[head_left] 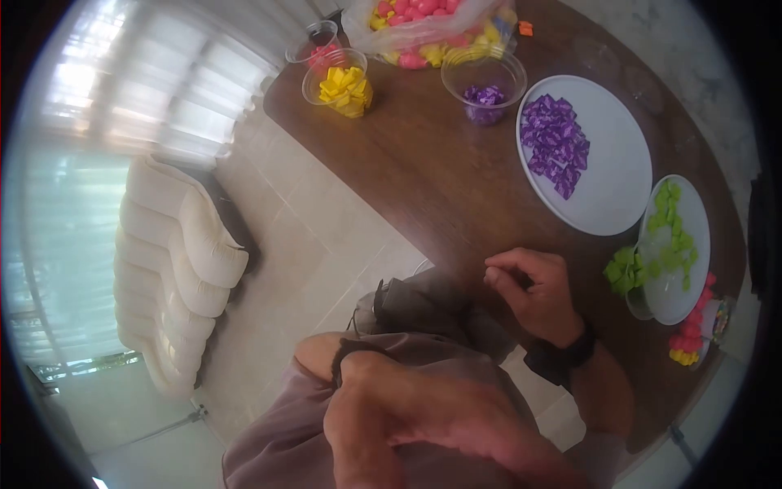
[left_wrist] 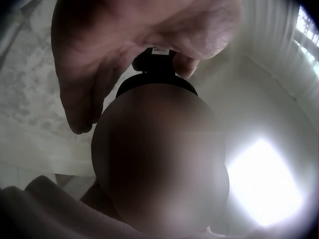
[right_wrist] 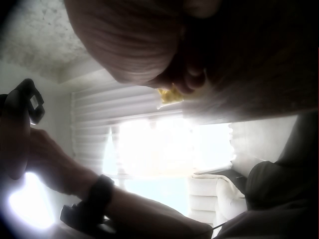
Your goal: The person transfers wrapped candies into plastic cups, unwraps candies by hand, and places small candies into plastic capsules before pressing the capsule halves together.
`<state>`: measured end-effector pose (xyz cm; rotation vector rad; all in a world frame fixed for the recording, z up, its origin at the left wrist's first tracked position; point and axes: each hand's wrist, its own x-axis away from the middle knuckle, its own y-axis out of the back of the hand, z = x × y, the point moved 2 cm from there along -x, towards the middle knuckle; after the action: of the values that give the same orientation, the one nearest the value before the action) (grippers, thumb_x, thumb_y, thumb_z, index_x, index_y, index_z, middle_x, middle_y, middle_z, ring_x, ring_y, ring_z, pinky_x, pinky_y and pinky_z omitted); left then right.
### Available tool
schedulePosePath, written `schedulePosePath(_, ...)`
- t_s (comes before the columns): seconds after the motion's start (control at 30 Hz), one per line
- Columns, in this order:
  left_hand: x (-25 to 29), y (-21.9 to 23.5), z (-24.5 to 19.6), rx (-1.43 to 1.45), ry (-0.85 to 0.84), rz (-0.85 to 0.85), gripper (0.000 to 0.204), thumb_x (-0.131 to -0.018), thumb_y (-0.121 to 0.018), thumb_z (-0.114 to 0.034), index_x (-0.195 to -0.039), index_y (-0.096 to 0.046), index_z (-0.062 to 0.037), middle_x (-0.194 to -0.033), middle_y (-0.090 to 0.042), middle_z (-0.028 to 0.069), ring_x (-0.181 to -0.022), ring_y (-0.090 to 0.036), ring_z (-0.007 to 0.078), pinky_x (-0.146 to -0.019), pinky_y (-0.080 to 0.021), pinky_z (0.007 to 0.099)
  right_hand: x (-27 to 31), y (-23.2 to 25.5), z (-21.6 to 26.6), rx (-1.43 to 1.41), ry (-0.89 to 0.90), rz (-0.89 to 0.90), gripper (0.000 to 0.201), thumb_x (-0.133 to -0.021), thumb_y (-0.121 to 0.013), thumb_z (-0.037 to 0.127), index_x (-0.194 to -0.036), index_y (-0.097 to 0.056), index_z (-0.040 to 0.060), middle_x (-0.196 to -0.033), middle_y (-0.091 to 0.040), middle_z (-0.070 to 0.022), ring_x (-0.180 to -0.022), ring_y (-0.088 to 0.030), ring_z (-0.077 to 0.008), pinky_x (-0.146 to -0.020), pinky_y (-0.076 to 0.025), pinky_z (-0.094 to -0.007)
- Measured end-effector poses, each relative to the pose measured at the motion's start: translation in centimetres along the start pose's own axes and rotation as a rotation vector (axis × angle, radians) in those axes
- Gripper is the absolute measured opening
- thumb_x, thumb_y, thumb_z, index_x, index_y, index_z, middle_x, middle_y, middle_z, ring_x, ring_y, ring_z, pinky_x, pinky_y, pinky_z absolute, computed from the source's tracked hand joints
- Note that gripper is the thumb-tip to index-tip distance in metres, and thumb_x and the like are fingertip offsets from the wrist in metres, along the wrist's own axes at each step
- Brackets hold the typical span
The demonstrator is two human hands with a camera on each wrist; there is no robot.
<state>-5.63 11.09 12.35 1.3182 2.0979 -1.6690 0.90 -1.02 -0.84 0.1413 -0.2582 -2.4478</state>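
My left hand (head_left: 423,403) is raised close to the head camera, blurred in the head view. In the left wrist view its fingers (left_wrist: 82,107) stretch down fairly straight beside a black head-worn device (left_wrist: 154,60); the right wrist view shows the hand just below that device. By the table's near edge, my right hand (head_left: 539,292) has loosely curled fingers, thumb and forefinger close together, with nothing seen between them. The nearest thing to it is a white plate (head_left: 623,147) with small purple wrapped pieces (head_left: 554,138) on its left half.
Green pieces (head_left: 669,220) lie on a smaller white plate (head_left: 702,236), beside a tipped clear cup (head_left: 639,303). Farther back stand cups of yellow pieces (head_left: 346,88) and purple pieces (head_left: 486,102), and a plastic bag (head_left: 481,24). A cream padded seat (head_left: 167,269) is left of the brown table (head_left: 407,155).
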Motion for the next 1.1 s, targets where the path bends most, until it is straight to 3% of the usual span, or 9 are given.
schedulePosePath(0.07, -0.6, -1.4, 3.1, -0.122, -0.367, -0.130, 0.078, -0.089, -0.078, -0.043, -0.126, -0.056, 0.0209, -0.119, -0.066, 0.0356, -0.098, -0.072, 0.0429, -0.083, -0.061, 0.0416, 0.0, 0.0, 0.0, 0.009, 0.030, -0.004, 0.009, -0.089, -0.072, 0.006, -0.097, -0.073, 0.0012, -0.085, -0.073, -0.0130, -0.075, -0.072, -0.0230, -0.067, -0.054, -0.0320)
schedulePosePath(0.2, -0.6, -0.2, 3.2, -0.041, -0.236, 0.087, 0.103, -0.086, -0.075, -0.058, -0.133, -0.045, 0.0282, -0.132, -0.057, 0.0410, -0.118, -0.063, 0.0504, -0.101, -0.052, 0.0446, 0.0, 0.1, 0.2, 0.026, 0.055, 0.000, 0.009, -0.090, -0.072, 0.007, -0.097, -0.073, 0.0013, -0.086, -0.073, -0.0133, -0.076, -0.072, -0.0254, -0.068, -0.055, -0.0332)
schedulePosePath(0.3, -0.2, 0.5, 3.2, 0.018, -0.340, 0.054, 0.093, -0.088, -0.077, -0.049, -0.132, -0.047, 0.0273, -0.129, -0.059, 0.0407, -0.119, -0.063, 0.0480, -0.103, -0.051, 0.0465, 0.0, 0.1, -0.1, 0.033, 0.077, 0.005, 0.010, -0.090, -0.072, 0.006, -0.098, -0.074, 0.0010, -0.086, -0.074, -0.0121, -0.076, -0.073, -0.0213, -0.067, -0.055, -0.0309)
schedulePosePath(0.4, 0.3, 0.7, 2.0, 0.044, -0.312, 0.058, 0.078, -0.091, -0.077, -0.036, -0.131, -0.050, 0.0263, -0.128, -0.060, 0.0389, -0.118, -0.064, 0.0438, -0.101, -0.052, 0.0462, 0.1, 0.1, 0.0, 0.035, 0.080, 0.011, 0.010, -0.090, -0.073, 0.006, -0.099, -0.075, 0.0007, -0.085, -0.075, -0.0105, -0.076, -0.073, -0.0168, -0.066, -0.055, -0.0284)
schedulePosePath(0.47, 0.7, 0.6, 0.7, 0.039, -0.096, -0.027, 0.051, -0.094, -0.073, -0.013, -0.126, -0.055, 0.0231, -0.121, -0.066, 0.0330, -0.111, -0.068, 0.0368, -0.094, -0.055, 0.0412, 0.0, 0.0, 0.0, 0.030, 0.069, 0.012, 0.010, -0.090, -0.074, 0.006, -0.099, -0.075, 0.0007, -0.085, -0.075, -0.0103, -0.076, -0.073, -0.0170, -0.066, -0.055, -0.0285)
schedulePosePath(0.57, 1.0, 1.1, 2.2, 0.050, -0.139, -0.023, 0.030, -0.095, -0.068, 0.001, -0.119, -0.062, 0.0177, -0.110, -0.071, 0.0244, -0.101, -0.071, 0.0291, -0.084, -0.057, 0.0353, 0.0, 0.1, 0.1, 0.043, 0.100, 0.007, 0.010, -0.090, -0.074, 0.006, -0.098, -0.075, 0.0007, -0.084, -0.075, -0.0104, -0.075, -0.073, -0.0168, -0.066, -0.055, -0.0284)
schedulePosePath(0.7, 0.1, 0.4, 2.2, -0.064, -0.074, -0.095, 0.023, -0.095, -0.068, 0.003, -0.115, -0.066, 0.0127, -0.103, -0.072, 0.0185, -0.091, -0.071, 0.0254, -0.076, -0.057, 0.0327, 0.0, -0.1, 0.2, 0.032, 0.075, 0.005, 0.010, -0.090, -0.074, 0.006, -0.098, -0.074, -0.0004, -0.083, -0.075, -0.0110, -0.076, -0.073, -0.0159, -0.066, -0.055, -0.0282)
schedulePosePath(0.87, -1.2, 1.4, 0.8, -0.136, 0.081, 0.113, 0.019, -0.094, -0.071, 0.000, -0.110, -0.068, 0.0101, -0.097, -0.072, 0.0162, -0.083, -0.071, 0.0247, -0.069, -0.055, 0.0318, 0.0, 0.1, -0.2, 0.016, 0.075, 0.022, 0.010, -0.090, -0.073, 0.003, -0.099, -0.073, -0.0017, -0.084, -0.075, -0.0113, -0.076, -0.073, -0.0155, -0.067, -0.056, -0.0277)
schedulePosePath(1.1, -1.1, 0.9, 2.8, -0.016, -0.044, 0.059, 0.018, -0.093, -0.072, -0.001, -0.108, -0.068, 0.0096, -0.096, -0.071, 0.0164, -0.083, -0.070, 0.0243, -0.068, -0.055, 0.0318, 0.0, -0.1, -0.3, 0.007, 0.089, 0.023, 0.009, -0.090, -0.071, 0.000, -0.099, -0.071, -0.0026, -0.084, -0.074, -0.0113, -0.076, -0.072, -0.0154, -0.067, -0.056, -0.0274)
